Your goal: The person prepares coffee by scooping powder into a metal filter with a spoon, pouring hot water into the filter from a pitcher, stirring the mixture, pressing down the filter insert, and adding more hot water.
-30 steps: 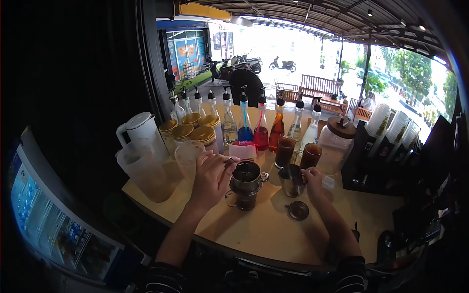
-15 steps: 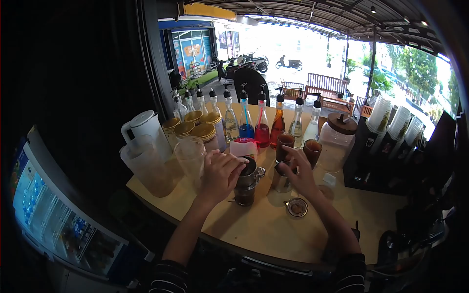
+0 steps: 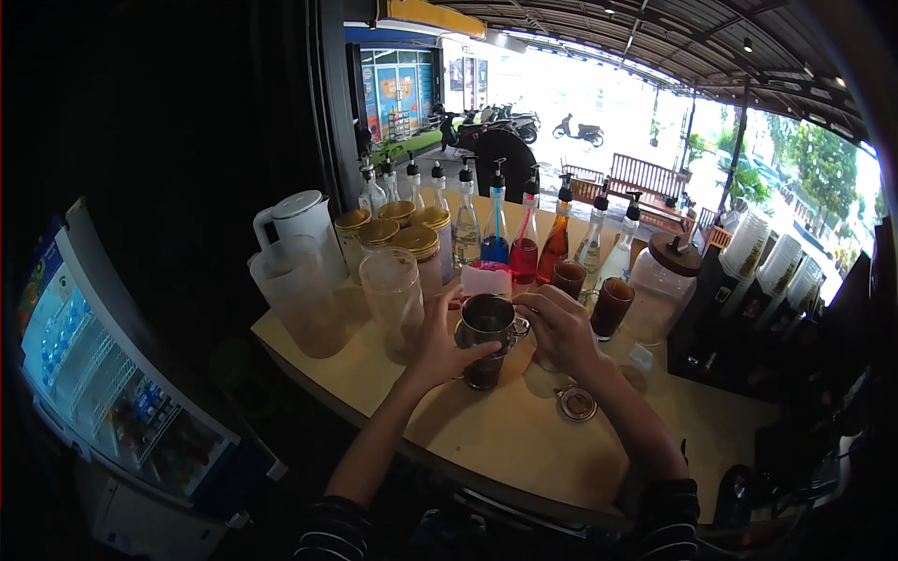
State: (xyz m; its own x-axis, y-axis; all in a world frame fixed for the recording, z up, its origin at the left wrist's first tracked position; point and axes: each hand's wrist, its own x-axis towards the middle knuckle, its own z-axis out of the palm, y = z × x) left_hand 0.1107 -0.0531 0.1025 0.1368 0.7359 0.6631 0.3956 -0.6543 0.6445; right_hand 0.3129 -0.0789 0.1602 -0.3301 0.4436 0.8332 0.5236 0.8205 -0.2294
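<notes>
A metal drip coffee filter with a small side handle sits on a glass that has dark liquid in it. My left hand is wrapped round the filter's left side, its thumb across the front. At the right rim, by the handle, the curled fingers of my right hand pinch the filter's edge; part of that grip is hidden. A round metal lid lies on the counter below my right hand. Two glasses of brown drink, one a brown glass, stand beyond that hand.
Pump bottles, including a red syrup bottle, line the counter's back. Gold-lidded jars, a clear plastic pitcher and a tall clear container stand left. A large jar and stacked cups are right.
My left hand has gone from pinched fingers over the filter's top to gripping its side. My right hand has moved left, from beside the metal cup to the filter's rim. The view has shifted slightly.
</notes>
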